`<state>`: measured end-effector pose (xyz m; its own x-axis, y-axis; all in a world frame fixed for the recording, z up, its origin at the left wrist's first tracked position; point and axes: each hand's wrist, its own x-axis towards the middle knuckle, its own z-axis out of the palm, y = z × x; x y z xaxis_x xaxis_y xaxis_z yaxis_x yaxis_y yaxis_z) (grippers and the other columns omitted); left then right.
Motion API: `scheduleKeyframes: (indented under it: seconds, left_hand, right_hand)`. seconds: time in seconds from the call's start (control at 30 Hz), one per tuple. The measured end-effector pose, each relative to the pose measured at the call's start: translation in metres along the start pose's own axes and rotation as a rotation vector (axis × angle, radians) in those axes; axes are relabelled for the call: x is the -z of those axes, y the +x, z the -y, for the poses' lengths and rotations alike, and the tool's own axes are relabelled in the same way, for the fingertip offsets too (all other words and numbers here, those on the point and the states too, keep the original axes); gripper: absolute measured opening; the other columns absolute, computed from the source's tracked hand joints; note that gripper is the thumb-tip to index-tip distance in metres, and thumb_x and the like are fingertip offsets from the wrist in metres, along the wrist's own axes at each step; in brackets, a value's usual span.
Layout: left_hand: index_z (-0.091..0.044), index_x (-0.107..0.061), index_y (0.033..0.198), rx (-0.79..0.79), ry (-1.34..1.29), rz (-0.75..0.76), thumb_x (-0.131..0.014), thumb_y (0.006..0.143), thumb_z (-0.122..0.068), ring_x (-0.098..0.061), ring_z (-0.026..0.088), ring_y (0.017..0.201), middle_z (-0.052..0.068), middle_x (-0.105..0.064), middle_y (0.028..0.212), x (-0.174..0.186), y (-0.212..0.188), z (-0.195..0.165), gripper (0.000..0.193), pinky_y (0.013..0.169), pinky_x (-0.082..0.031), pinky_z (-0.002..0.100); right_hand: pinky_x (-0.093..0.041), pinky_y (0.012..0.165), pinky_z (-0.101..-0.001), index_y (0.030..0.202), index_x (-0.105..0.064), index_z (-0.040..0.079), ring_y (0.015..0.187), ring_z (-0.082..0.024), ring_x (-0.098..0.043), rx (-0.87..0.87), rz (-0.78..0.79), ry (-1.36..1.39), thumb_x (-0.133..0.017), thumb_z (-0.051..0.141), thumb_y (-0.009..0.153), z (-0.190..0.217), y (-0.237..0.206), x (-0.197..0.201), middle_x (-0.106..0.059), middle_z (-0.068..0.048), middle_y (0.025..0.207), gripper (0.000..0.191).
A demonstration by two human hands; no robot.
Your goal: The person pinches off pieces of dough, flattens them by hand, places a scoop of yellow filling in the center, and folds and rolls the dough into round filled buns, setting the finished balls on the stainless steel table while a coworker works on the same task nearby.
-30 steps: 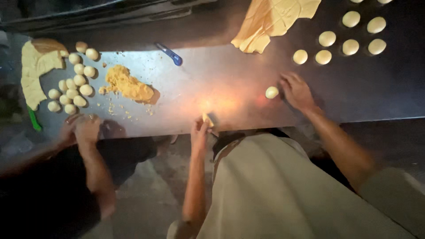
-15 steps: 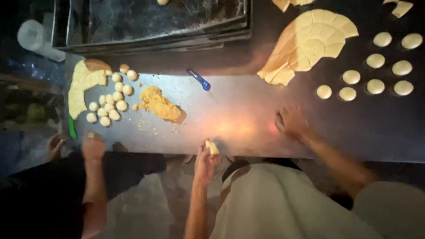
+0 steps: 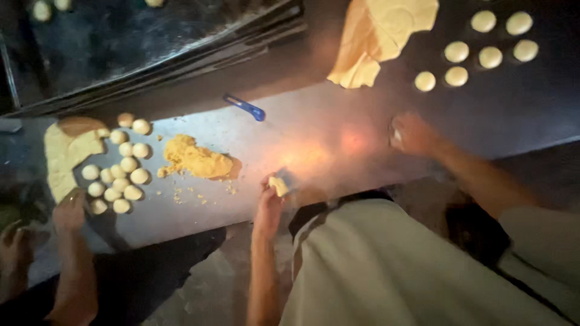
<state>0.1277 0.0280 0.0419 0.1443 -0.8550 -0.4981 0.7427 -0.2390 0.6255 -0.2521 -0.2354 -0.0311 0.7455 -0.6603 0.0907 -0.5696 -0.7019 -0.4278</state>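
The left hand (image 3: 269, 202) is grasping a small lump of dough (image 3: 278, 185) in a clenched grip, holding it over the near edge of the metal bench (image 3: 314, 139). The right hand (image 3: 414, 134) is pressing palm down on the bench farther along that edge; whatever lies under it is hidden, so I cannot tell its grip. A co-worker's hand (image 3: 69, 211) is resting beside a cluster of dough balls (image 3: 118, 175) toward the left end.

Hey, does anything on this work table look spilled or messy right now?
Yes: crumbs lie scattered loose on the metal table around the yellow crumbly heap, while the dough balls beside it sit neatly grouped.
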Motion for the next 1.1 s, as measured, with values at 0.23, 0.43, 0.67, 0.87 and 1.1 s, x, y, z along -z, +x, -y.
scheduleKeyframes:
  seconds: [0.23, 0.43, 0.67, 0.87, 1.1]
  left_hand:
    - [-0.013, -0.049, 0.142, 0.023, 0.071, -0.041, -0.061, 0.096, -0.023, -0.058, 0.014, 0.106, 0.001, -0.06, 0.121, -0.01, -0.004, -0.001, 0.048, 0.086, -0.049, 0.033]
    - [-0.012, -0.05, 0.141, -0.034, -0.059, -0.076, -0.061, 0.098, -0.019, -0.058, 0.015, 0.105, 0.003, -0.06, 0.12, -0.035, -0.016, 0.021, 0.045, 0.08, -0.048, 0.032]
    - [-0.009, -0.052, 0.137, -0.081, -0.097, -0.17, -0.063, 0.094, -0.018, -0.06, 0.016, 0.103, 0.004, -0.061, 0.118, -0.055, -0.039, 0.057, 0.046, 0.081, -0.051, 0.033]
    - [-0.01, -0.052, 0.134, -0.117, -0.13, -0.176, -0.063, 0.094, -0.017, -0.061, 0.017, 0.096, 0.004, -0.062, 0.117, -0.05, -0.056, 0.085, 0.042, 0.073, -0.05, 0.031]
    - [-0.008, -0.053, 0.14, -0.126, -0.133, -0.173, -0.064, 0.096, -0.017, -0.059, 0.016, 0.096, 0.004, -0.061, 0.116, -0.031, -0.052, 0.067, 0.045, 0.076, -0.05, 0.031]
  right_hand:
    - [-0.046, 0.09, -0.0534, 0.091, -0.066, 0.007, 0.102, -0.038, -0.06, 0.059, -0.012, 0.002, -0.064, 0.028, 0.083, -0.01, -0.006, 0.005, -0.064, -0.016, 0.104, 0.022]
    - [-0.044, 0.087, -0.0526, 0.088, -0.065, 0.006, 0.099, -0.038, -0.057, -0.191, -0.002, -0.143, -0.066, 0.031, 0.088, -0.006, -0.003, 0.018, -0.062, -0.017, 0.099, 0.025]
    - [-0.042, 0.094, -0.0535, 0.096, -0.066, 0.007, 0.105, -0.041, -0.055, -0.004, 0.019, 0.04, -0.066, 0.029, 0.088, -0.025, -0.011, 0.019, -0.062, -0.018, 0.103, 0.023]
    - [-0.047, 0.096, -0.0517, 0.111, -0.066, 0.007, 0.107, -0.039, -0.058, -0.12, 0.077, 0.105, -0.063, 0.034, 0.099, -0.02, 0.002, 0.03, -0.063, -0.02, 0.115, 0.03]
    - [-0.045, 0.106, -0.0501, 0.119, -0.068, 0.01, 0.126, -0.038, -0.057, 0.122, 0.077, 0.165, -0.067, 0.016, 0.089, -0.014, -0.076, 0.068, -0.061, -0.016, 0.137, 0.031]
